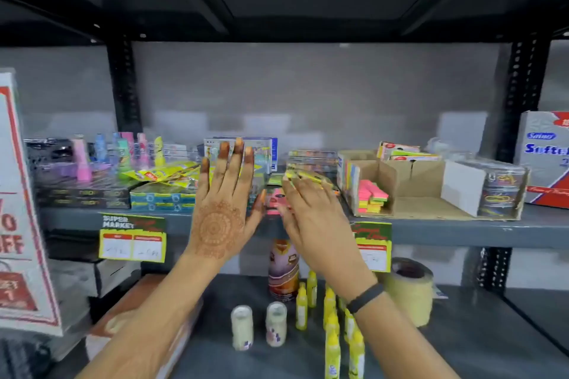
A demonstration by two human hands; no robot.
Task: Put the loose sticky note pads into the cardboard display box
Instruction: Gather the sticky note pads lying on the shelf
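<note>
Left hand raised flat, fingers spread, empty; right hand beside it pinches a yellow pad, box to its right.

The left hand, with a henna pattern on its back, is raised flat with straight fingers in front of the middle shelf. The right hand grips a blurred yellow sticky note pad above a pink pad on the shelf. Just to the right stands the cardboard display box, with stacked pink, yellow and green pads in its left part.
</note>
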